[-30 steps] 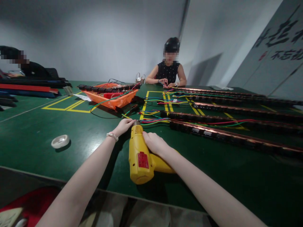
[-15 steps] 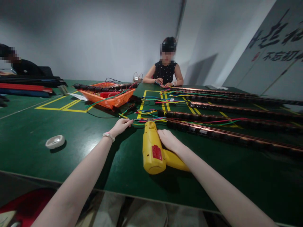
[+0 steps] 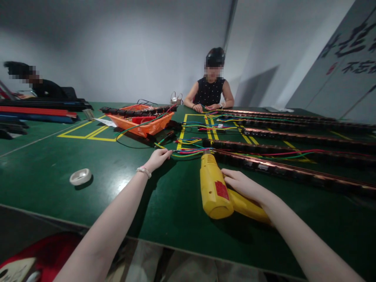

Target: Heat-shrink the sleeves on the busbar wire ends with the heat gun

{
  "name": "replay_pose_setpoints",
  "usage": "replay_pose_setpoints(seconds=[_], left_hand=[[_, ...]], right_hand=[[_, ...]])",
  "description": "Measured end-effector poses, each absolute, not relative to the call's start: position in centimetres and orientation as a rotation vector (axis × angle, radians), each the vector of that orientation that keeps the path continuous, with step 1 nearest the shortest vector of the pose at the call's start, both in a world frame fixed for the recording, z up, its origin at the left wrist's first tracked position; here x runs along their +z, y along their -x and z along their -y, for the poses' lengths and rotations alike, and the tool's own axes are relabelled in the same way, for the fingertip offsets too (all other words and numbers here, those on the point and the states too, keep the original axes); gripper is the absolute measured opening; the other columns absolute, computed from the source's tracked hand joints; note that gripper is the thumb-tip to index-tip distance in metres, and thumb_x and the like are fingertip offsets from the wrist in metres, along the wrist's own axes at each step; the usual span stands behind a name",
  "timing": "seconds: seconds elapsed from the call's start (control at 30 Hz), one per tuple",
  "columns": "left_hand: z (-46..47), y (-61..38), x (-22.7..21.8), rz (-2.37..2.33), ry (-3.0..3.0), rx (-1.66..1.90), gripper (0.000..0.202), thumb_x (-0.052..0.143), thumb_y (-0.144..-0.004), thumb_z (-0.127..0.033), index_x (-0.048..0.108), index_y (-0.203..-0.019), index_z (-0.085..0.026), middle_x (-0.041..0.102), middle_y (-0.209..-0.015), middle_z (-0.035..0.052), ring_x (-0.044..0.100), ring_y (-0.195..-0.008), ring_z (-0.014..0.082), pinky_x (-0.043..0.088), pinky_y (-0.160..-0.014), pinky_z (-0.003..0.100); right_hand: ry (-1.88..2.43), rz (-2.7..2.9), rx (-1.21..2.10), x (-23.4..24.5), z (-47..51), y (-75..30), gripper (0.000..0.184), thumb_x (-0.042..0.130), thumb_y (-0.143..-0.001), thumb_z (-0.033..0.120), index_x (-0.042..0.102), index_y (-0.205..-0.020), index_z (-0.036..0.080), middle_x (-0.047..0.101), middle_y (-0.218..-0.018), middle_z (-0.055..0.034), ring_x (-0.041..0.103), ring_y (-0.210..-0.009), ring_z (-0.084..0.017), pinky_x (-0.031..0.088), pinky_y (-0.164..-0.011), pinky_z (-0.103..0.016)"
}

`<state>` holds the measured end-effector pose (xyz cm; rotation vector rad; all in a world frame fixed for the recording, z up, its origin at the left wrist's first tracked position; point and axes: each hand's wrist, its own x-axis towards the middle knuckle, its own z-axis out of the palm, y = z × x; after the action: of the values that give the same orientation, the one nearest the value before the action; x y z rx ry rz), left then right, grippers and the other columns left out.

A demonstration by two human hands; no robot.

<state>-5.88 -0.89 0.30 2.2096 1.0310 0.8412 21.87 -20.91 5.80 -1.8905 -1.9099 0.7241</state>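
Note:
My right hand (image 3: 243, 187) is wrapped round the handle of a yellow heat gun (image 3: 214, 187) with a red label. The gun's nozzle points away from me at a bunch of coloured wires (image 3: 188, 151). My left hand (image 3: 158, 157), with a bead bracelet on the wrist, reaches to the left end of those wires and pinches them between fingertips. The wires run out of long black and copper strips (image 3: 282, 170) lying across the green table (image 3: 58, 168).
A small white tape roll (image 3: 80, 176) lies at the left. An orange basket (image 3: 140, 122) with parts stands further back. A person in a black dotted top sits at the far side, handling wires. Red, blue and black bars (image 3: 38, 111) are stacked far left beside another person.
My right hand has carried the heat gun to the right along the wires. My left hand has stayed at the wire ends.

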Motion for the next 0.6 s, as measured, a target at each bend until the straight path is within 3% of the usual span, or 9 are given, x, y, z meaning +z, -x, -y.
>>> replay_pose_setpoints(seconds=[0.17, 0.33, 0.6], left_hand=[[1.1, 5.7, 0.5, -1.068, -2.186, 0.868, 0.045, 0.04, -0.084, -0.052, 0.057, -0.063, -0.016, 0.055, -0.061, 0.0011, 0.047, -0.06, 0.0144, 0.033, -0.06, 0.027], [0.8, 5.5, 0.0, -1.058, -2.17, 0.864, 0.043, 0.041, -0.084, -0.052, 0.06, -0.07, -0.016, 0.064, -0.072, 0.0047, 0.056, -0.07, 0.0178, 0.038, -0.067, 0.028], [1.0, 5.1, 0.1, -1.043, -2.126, 0.834, 0.046, 0.046, -0.081, -0.057, 0.064, -0.073, -0.015, 0.066, -0.074, 0.0057, 0.054, -0.069, 0.0177, 0.038, -0.066, 0.029]], right_hand=[[1.769, 2.001, 0.804, 5.5, 21.0, -22.2, 0.032, 0.05, -0.079, 0.023, 0.06, -0.109, 0.016, 0.065, -0.108, -0.0055, 0.06, -0.097, -0.02, 0.046, -0.082, -0.028], [1.851, 2.016, 0.687, 5.2, 20.6, -22.3, 0.03, 0.055, -0.076, 0.021, 0.063, -0.105, 0.018, 0.067, -0.106, -0.0078, 0.061, -0.096, -0.023, 0.046, -0.082, -0.03], [1.919, 2.104, 0.593, 5.7, 20.3, -19.2, 0.033, 0.056, -0.076, 0.024, 0.064, -0.108, 0.022, 0.067, -0.107, -0.0077, 0.062, -0.095, -0.025, 0.045, -0.077, -0.029]])
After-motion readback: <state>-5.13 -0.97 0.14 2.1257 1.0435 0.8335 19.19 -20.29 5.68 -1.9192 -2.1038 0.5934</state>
